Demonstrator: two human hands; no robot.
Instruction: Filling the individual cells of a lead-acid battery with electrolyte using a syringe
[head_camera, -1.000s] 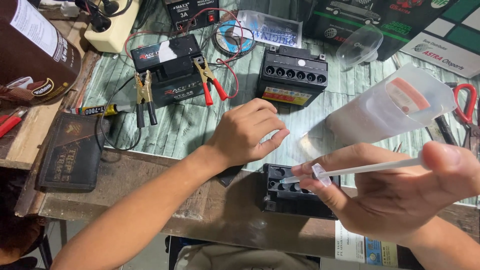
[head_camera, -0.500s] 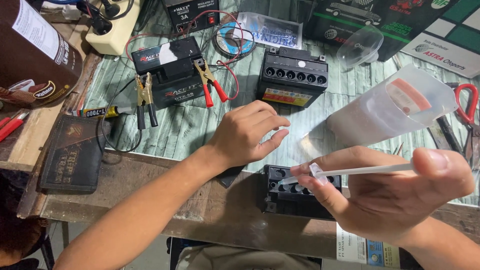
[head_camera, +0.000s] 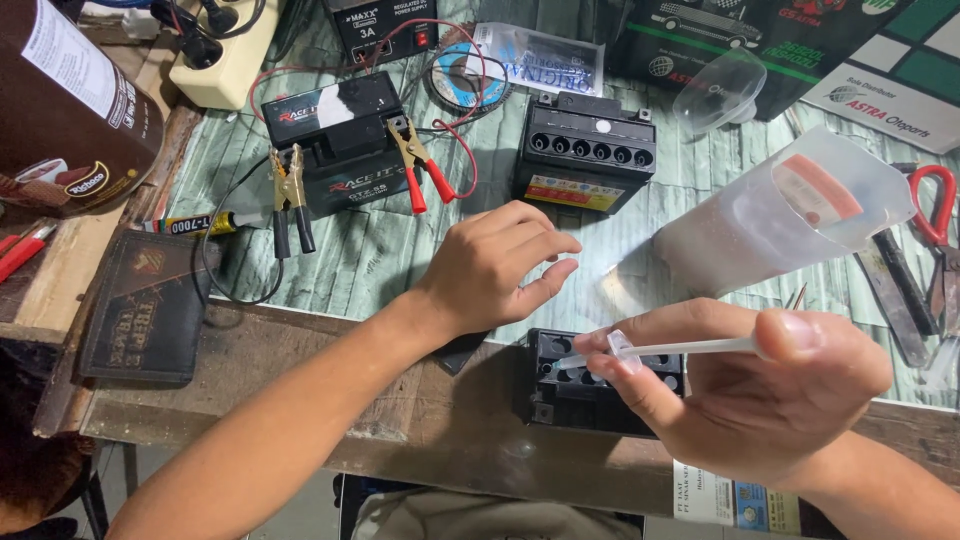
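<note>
Our right hand has pushed the plunger further into the clear syringe it grips over the open black battery. Our left hand, loosely curled and empty, stays just beyond the battery on the table.

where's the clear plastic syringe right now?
Head view, lower right: the clear plastic syringe is in the right hand, tip over the open black battery at the table's near edge.

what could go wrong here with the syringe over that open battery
1. The syringe tip sits at an open cell of the near battery; a fast thumb push by the right hand might splash liquid.
2. That battery sits at the bench edge and the left hand rests beside it, not holding it; it might shift.
</note>
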